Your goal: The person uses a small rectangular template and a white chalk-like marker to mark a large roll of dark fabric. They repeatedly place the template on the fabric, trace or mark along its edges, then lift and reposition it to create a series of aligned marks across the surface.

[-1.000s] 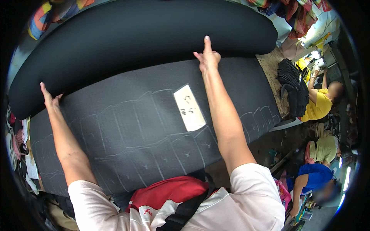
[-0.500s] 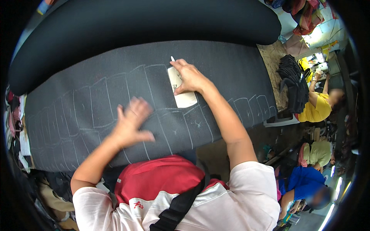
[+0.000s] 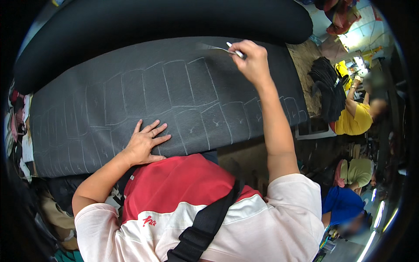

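Note:
Dark grey fabric (image 3: pixel 144 52) lies in front of me, covered in rows of thin, pale drawn outlines. My left hand (image 3: pixel 146 142) rests flat on its near edge, fingers spread, holding nothing. Above the far part of the fabric, my right hand (image 3: pixel 253 63) is closed on a white marking stick (image 3: pixel 239 54). A thin pale edge (image 3: pixel 216 47) reaches left from those fingers, blurred at its far end; it looks like the cream card template turned nearly edge-on. The rightmost tall outline on the fabric is uncovered.
A thick black fabric roll (image 3: pixel 174 17) spans the far side. To the right are a brown board (image 3: pixel 303 65) and a pile of black cloth (image 3: pixel 327 87). A person in yellow (image 3: pixel 355 120) works beyond, with others in blue (image 3: pixel 342 205) and pale green (image 3: pixel 360 172).
My right hand has lifted the cream card off the fabric and moved right and away from me. My left hand has come down toward the near edge and settled there.

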{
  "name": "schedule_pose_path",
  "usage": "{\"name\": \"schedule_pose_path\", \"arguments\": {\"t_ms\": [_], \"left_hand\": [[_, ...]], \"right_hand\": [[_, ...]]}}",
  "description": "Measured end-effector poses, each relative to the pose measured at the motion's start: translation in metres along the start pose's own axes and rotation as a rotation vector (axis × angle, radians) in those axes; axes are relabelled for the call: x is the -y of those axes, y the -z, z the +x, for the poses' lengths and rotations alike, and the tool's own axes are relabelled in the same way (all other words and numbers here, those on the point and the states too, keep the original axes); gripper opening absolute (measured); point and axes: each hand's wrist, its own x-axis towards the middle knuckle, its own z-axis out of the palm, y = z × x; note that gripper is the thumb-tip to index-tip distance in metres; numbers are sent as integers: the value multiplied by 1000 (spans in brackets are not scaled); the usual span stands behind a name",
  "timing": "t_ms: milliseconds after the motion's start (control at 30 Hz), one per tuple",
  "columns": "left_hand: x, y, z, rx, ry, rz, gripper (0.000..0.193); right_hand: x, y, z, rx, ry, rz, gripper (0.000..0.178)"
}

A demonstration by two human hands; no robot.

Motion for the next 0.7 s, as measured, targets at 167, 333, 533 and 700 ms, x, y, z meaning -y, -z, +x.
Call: {"name": "schedule_pose_path", "arguments": {"t_ms": [167, 333, 533, 700], "left_hand": [[14, 44, 47, 98, -21, -205, 53], [11, 44, 158, -369, 125, -250, 43], [-13, 19, 243, -315, 293, -60, 79], [-12, 7, 241, -346, 324, -69, 84]], "right_hand": [[10, -4, -87, 245, -119, -174, 30], [-17, -30, -132, 60, -607, -133, 47], [-29, -46, -149, 12, -669, -94, 49], [-30, -41, -146, 41, -604, -48, 42]]}}
